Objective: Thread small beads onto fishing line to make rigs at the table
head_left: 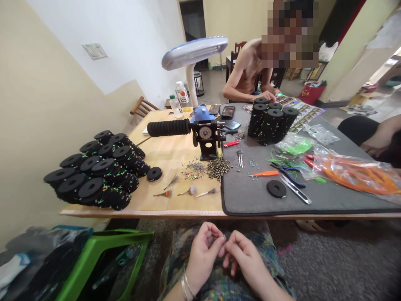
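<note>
Over my lap, in front of the table edge, my left hand [203, 256] and my right hand [246, 260] are close together. Thumb and forefinger are pinched on each hand, and whatever lies between the fingertips is too small to make out. Beyond them on the wooden table [138, 200] lie several small bristle-tipped pieces [205, 192], a pile of dark metallic beads [218, 168] and a scatter of small coloured beads [191, 175]. Behind the piles stands a black winding device [206, 140] carrying a row of foam discs [169, 127].
Stacked black foam spools [94, 167] fill the left side. On the grey mat [244, 205] are a single foam disc [276, 189], thread snips [296, 190], an orange-handled tool [265, 173] and bagged orange strands [354, 173]. A lamp [194, 52] rises behind; another person [246, 77] sits opposite.
</note>
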### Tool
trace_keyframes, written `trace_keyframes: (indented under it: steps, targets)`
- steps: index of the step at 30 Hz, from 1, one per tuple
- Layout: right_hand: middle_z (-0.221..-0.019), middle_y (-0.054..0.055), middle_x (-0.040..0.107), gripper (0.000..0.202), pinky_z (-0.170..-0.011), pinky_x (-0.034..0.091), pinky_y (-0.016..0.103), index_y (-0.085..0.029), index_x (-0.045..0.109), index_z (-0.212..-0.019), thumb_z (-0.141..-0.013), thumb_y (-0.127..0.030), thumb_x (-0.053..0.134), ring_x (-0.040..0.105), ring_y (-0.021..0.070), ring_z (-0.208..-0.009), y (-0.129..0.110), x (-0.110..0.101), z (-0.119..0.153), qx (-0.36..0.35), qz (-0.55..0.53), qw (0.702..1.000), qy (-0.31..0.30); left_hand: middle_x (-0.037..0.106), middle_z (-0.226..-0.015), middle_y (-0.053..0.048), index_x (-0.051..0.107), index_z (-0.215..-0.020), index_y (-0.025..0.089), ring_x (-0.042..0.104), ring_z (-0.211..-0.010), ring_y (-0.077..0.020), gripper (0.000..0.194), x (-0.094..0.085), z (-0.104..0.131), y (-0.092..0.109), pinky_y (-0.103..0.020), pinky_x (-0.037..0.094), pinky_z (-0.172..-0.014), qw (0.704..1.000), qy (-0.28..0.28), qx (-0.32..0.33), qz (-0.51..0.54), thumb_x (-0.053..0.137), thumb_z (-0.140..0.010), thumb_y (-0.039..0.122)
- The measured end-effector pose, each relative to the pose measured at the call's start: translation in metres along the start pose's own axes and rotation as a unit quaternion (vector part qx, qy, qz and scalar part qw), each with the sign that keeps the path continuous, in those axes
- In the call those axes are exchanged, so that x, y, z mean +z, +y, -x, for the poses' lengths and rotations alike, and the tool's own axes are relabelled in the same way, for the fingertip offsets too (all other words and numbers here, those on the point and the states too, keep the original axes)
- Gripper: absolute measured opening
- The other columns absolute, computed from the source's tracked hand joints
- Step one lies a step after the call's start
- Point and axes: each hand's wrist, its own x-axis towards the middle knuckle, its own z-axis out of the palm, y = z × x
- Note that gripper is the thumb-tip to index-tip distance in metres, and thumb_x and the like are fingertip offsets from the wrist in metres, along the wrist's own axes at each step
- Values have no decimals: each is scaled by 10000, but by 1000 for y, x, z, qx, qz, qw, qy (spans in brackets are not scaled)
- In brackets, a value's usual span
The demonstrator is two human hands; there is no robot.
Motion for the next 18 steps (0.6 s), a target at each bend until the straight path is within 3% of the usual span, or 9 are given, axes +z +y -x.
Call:
trace_keyframes:
  steps: [18]
  targets:
    - [-626,-12,631,433,-364,382,149,-187,477,-680,-739,-583,641,546,79,-436,3,-2,-3,-3,1,1000,1,580,-731,28,487,-826,190,535,-549,-87,162,0,-3,-1,-219,449,-551,1000,16,7,-16,640,-809,241]
